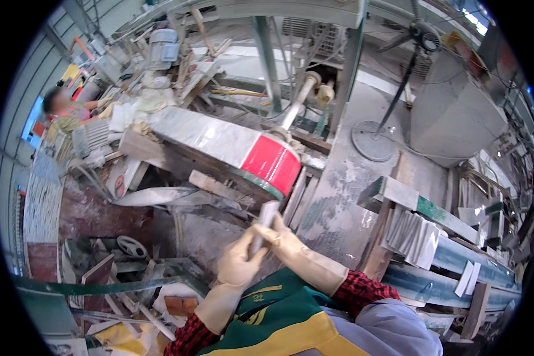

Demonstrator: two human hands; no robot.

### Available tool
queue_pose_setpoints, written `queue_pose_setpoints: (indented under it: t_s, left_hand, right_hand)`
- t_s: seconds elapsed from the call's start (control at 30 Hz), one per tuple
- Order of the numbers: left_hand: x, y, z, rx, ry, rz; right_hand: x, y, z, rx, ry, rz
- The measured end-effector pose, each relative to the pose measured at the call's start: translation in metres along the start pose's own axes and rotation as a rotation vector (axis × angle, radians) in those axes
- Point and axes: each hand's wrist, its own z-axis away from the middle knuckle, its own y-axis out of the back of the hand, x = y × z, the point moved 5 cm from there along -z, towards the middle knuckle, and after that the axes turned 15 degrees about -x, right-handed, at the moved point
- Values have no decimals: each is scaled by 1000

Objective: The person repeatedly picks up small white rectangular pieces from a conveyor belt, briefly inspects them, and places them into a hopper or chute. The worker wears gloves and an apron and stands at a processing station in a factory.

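Note:
In front of my body, both gloved hands hold a narrow grey-white slab piece (266, 221), tilted upright; it looks like stone, perhaps several strips pressed together. My left hand (236, 261), in a cream rubber glove, is closed around its lower left side. Against its right side are the bent fingers of my right hand (274, 236), gloved alike. Just beyond the piece is the red end section (272, 163) of a long pale machine top (204, 133). The piece's top lies close below that end; whether they touch I cannot tell.
A stack of thin pale strips (412, 237) rests on blue-green rails (457, 261) at the right. Behind it stand a pedestal fan (424, 37) and a large grey bin (457, 113). Another person (71, 110) works at the far left. Scrap boards (115, 291) lie at the lower left.

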Motion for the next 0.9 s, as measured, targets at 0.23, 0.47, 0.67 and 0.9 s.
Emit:
queue_pose_setpoints:
  t_s: [0.23,0.47,0.67,0.9]
  left_hand:
    - [67,11,-12,-141,-217,-129]
    - [59,9,-3,-40,-275,-101]
    - [37,-20,-11,-148,-35,595]
    - [38,-23,-16,-57,78,503]
  right_hand:
    - [-22,19,-3,-410,178,-848]
    - [-45,18,2,-708,262,-1080]
    - [-38,16,4,-624,175,-1108]
    - [-41,9,12,-597,69,-970]
